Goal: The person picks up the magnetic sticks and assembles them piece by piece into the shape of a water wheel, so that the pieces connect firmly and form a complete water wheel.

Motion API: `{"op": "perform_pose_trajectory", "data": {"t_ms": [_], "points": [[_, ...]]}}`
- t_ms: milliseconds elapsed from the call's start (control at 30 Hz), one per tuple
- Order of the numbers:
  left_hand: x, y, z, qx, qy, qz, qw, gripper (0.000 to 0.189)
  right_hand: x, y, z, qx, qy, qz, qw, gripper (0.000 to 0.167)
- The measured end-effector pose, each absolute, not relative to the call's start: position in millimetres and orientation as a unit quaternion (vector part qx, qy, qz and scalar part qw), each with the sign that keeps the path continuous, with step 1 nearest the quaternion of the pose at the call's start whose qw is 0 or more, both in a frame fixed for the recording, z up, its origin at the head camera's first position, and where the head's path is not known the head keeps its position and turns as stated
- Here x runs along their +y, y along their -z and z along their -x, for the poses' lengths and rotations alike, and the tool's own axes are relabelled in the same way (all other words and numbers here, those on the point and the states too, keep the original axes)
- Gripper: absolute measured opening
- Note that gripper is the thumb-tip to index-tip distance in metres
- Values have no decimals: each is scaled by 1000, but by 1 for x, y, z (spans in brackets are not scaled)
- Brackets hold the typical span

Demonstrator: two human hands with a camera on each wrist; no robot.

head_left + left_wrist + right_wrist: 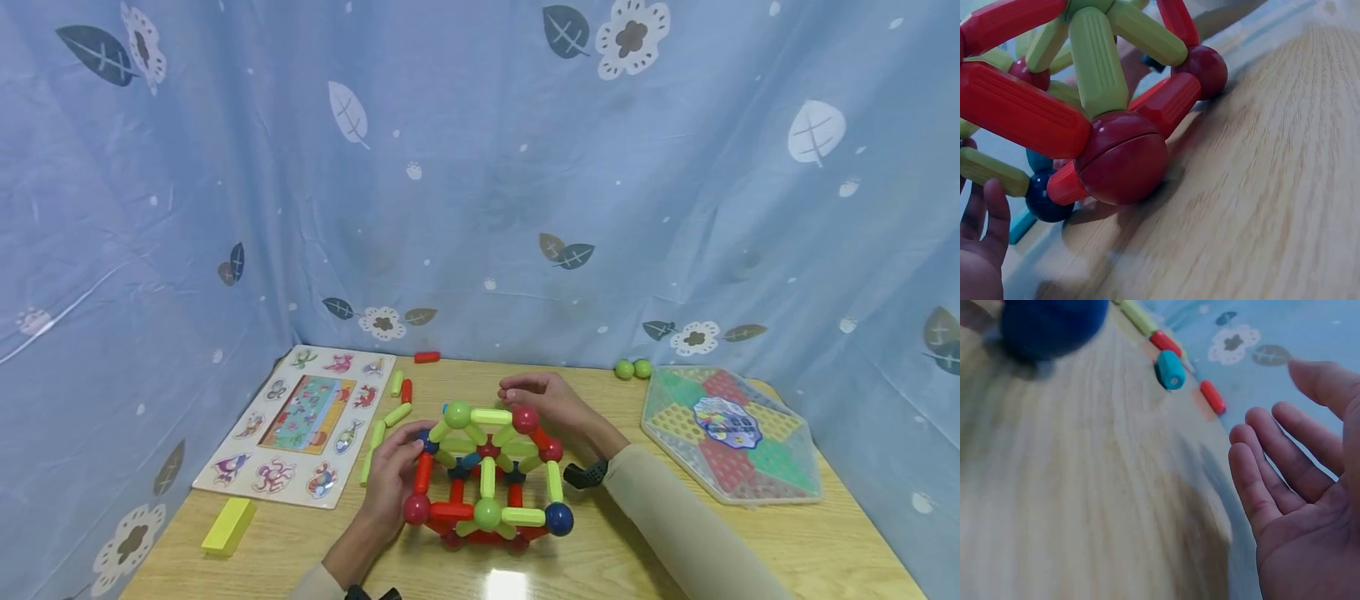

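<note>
A lattice of magnetic building sticks and balls point(487, 475), with red and yellow-green sticks and red, green and dark blue balls, stands on the table in the head view. At its left side my left hand point(393, 471) holds it near a dark blue ball. In the left wrist view the fingers of my left hand point(982, 231) are at a yellow-green stick point(994, 172). Just behind the lattice's right side, my right hand point(551, 404) is held with nothing in it. Its fingers are spread and slightly bent in the right wrist view. A short teal stick point(1170, 370) lies beyond it.
Several loose red and yellow-green sticks point(397, 414) lie behind the left hand. An animal puzzle board point(345, 487) and a yellow block point(228, 527) are at the left. Two green balls point(633, 368) and a hexagonal game box point(731, 433) stand at the right, before a blue curtain point(480, 167).
</note>
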State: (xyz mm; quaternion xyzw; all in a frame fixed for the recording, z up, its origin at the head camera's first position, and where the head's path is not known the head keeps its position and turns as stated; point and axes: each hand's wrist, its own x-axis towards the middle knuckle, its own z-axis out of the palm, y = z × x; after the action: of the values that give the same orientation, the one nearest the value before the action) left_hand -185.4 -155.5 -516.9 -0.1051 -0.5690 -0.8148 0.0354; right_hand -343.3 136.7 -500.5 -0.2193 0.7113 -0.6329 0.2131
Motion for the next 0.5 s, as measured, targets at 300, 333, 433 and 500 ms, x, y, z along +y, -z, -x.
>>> {"op": "perform_pose_trajectory", "data": {"t_ms": [300, 333, 433, 500], "points": [[-165, 515, 179, -594, 797, 69, 87, 35, 86, 494, 366, 791, 486, 329, 170, 40], [-165, 514, 179, -594, 797, 65, 92, 35, 80, 493, 367, 795, 472, 342, 168, 39], [-164, 514, 178, -593, 797, 54, 104, 34, 64, 492, 371, 798, 443, 373, 168, 36], [-163, 514, 177, -593, 796, 52, 110, 35, 55, 492, 372, 805, 416, 393, 155, 31]]}}
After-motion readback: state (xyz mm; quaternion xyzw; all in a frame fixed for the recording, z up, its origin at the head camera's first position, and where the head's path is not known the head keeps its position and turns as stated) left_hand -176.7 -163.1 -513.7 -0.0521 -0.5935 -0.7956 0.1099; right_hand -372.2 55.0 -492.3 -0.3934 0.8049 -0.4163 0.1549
